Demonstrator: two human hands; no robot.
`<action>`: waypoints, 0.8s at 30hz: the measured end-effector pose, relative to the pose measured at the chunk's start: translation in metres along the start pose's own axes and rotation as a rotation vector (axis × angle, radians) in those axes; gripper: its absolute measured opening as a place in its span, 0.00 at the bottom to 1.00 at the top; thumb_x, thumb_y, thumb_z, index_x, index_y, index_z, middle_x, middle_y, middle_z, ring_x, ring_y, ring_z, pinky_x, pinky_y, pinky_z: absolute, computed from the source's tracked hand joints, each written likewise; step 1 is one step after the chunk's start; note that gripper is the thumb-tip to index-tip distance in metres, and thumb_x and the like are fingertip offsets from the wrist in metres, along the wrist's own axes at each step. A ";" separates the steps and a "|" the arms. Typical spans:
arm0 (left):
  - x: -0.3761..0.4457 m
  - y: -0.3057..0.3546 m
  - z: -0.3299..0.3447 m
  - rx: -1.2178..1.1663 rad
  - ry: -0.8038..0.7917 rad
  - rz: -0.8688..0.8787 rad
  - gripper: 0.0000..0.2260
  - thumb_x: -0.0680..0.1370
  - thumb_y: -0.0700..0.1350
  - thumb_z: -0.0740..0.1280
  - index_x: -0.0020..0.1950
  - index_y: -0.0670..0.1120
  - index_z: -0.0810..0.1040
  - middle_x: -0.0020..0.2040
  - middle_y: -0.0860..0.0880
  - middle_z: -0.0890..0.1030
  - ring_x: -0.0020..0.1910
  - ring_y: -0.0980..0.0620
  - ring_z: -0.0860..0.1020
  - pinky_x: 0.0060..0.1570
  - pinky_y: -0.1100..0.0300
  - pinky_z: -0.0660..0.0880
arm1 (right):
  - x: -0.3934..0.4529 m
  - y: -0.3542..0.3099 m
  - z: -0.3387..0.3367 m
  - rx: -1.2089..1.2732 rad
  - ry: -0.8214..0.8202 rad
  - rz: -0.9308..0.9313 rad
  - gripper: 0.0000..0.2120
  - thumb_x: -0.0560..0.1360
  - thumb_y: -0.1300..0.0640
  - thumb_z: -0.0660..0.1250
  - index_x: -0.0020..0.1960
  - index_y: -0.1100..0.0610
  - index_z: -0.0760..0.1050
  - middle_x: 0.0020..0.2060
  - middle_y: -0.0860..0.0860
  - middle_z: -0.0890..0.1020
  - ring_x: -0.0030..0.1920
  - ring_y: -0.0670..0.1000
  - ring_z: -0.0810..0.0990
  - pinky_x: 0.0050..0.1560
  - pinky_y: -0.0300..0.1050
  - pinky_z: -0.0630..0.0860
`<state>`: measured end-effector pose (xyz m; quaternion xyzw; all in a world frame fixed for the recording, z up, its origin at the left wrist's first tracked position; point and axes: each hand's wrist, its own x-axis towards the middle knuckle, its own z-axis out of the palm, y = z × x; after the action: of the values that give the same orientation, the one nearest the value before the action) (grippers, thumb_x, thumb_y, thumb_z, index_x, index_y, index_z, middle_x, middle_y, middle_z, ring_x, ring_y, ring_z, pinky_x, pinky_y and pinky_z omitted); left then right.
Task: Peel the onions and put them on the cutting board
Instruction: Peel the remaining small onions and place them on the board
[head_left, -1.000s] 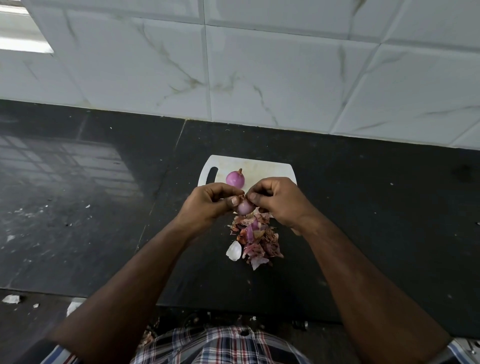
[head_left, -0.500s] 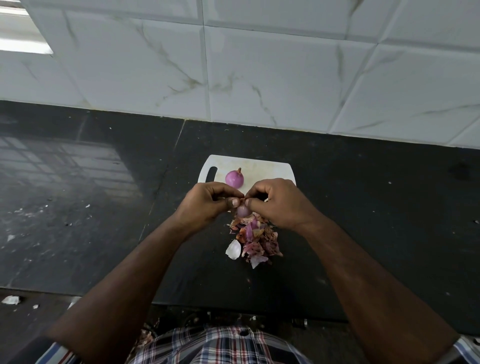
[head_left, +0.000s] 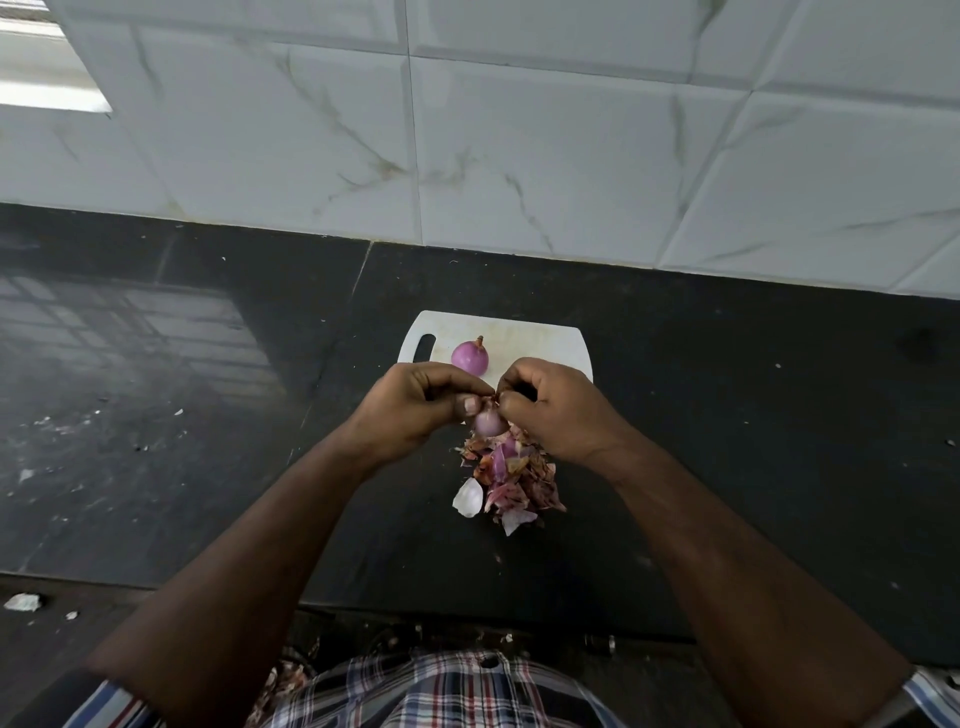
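Observation:
A small pink onion (head_left: 489, 422) hangs between my two hands above the near edge of the white cutting board (head_left: 535, 340). My left hand (head_left: 415, 410) grips its top with thumb and fingers. My right hand (head_left: 553, 408) pinches the skin at the same top end. A second, peeled pink onion (head_left: 469, 356) with a short stem lies on the board just behind my hands. My hands hide the near part of the board.
A heap of pink and brown onion skins (head_left: 511, 475) lies on the black counter (head_left: 753, 441) just below my hands. White tiled wall (head_left: 519, 156) rises behind the board. Small scraps (head_left: 22, 601) lie near the counter's front left edge.
Both hands stay together on the small onion; the fingers have shifted slightly at its top. The onion on the board has not moved.

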<state>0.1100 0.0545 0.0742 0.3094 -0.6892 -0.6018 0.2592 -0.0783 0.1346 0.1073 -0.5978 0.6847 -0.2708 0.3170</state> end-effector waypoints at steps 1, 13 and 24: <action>0.000 0.000 0.000 -0.015 0.003 0.000 0.09 0.77 0.32 0.70 0.54 0.42 0.85 0.49 0.42 0.86 0.50 0.49 0.84 0.56 0.55 0.80 | 0.000 0.003 -0.002 0.044 0.020 0.008 0.05 0.78 0.57 0.66 0.48 0.53 0.80 0.39 0.47 0.83 0.39 0.44 0.81 0.40 0.45 0.77; 0.000 0.000 0.004 0.139 0.063 -0.064 0.07 0.77 0.38 0.73 0.54 0.45 0.86 0.48 0.48 0.87 0.51 0.48 0.85 0.58 0.49 0.80 | -0.006 -0.013 -0.006 0.015 0.050 -0.003 0.13 0.63 0.55 0.82 0.46 0.51 0.83 0.35 0.46 0.86 0.36 0.43 0.84 0.39 0.45 0.81; 0.002 0.003 0.007 0.265 0.104 -0.037 0.07 0.76 0.41 0.74 0.54 0.47 0.86 0.46 0.52 0.87 0.47 0.53 0.85 0.55 0.46 0.81 | -0.010 -0.019 0.006 -0.144 0.137 -0.062 0.12 0.70 0.55 0.76 0.53 0.53 0.81 0.41 0.50 0.86 0.41 0.49 0.83 0.46 0.51 0.81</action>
<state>0.1036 0.0580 0.0761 0.3842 -0.7424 -0.4934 0.2403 -0.0607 0.1423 0.1186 -0.6200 0.7036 -0.2709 0.2172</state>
